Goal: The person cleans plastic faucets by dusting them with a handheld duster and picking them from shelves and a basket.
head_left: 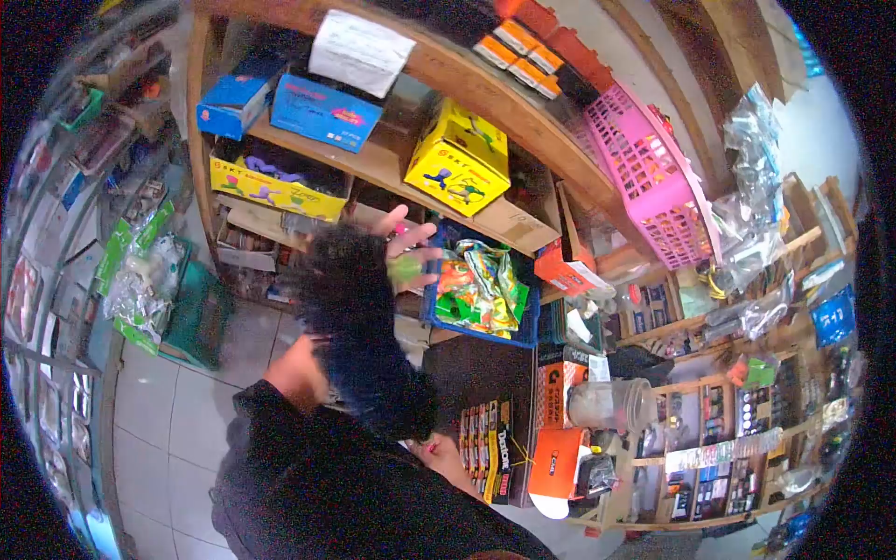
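Note:
My left hand (299, 373), at the end of a black sleeve, is closed and blurred beside a dark, fluffy duster (341, 280). The duster seems to come out of this grip, though its handle is hidden. Above and to the right, my right hand (411, 247) has its fingers spread, partly hidden behind the dark fluff. A yellow-green thing (404, 271) shows at its palm; I cannot tell whether it is held. Close to these fingers is a blue basket (532, 322) with shiny green and orange packets (481, 285).
Wooden shelves hold a yellow box (459, 157), blue boxes (327, 112) and an open yellow carton (280, 191). A pink basket (658, 187) stands at upper right. A green bin (196, 313) sits on the tiled floor (149, 439). An orange box (557, 464) lies at lower right.

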Available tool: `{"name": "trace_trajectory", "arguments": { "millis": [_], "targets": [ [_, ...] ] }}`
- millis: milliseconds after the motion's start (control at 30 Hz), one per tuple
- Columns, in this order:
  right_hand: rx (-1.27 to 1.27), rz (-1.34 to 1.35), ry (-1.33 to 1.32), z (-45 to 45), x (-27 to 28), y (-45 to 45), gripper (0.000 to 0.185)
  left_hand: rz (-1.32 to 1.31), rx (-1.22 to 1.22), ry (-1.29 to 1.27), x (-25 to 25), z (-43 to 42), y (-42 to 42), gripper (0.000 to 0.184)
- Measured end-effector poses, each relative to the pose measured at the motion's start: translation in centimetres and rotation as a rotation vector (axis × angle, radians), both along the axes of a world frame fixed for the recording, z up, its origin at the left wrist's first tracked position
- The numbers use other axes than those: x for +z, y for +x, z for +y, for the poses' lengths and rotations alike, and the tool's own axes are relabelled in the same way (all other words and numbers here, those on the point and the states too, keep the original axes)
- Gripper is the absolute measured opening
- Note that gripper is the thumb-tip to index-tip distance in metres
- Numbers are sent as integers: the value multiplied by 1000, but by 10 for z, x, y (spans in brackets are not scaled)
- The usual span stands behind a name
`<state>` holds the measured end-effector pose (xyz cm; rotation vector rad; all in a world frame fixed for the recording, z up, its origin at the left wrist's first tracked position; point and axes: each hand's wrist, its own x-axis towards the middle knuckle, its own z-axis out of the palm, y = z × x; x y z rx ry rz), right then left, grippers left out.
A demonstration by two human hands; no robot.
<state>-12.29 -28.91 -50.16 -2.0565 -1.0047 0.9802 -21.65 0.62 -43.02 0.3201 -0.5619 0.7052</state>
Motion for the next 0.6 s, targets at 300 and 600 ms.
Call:
{"name": "trace_trajectory", "arguments": {
  "millis": [300,600],
  "targets": [
    [14,16,52,-21,22,87,47,-105,-21,218,60,-34,85,82],
    [64,16,111,-44,-10,120,20,159,66,14,91,-96,130,89]
  ]
}}
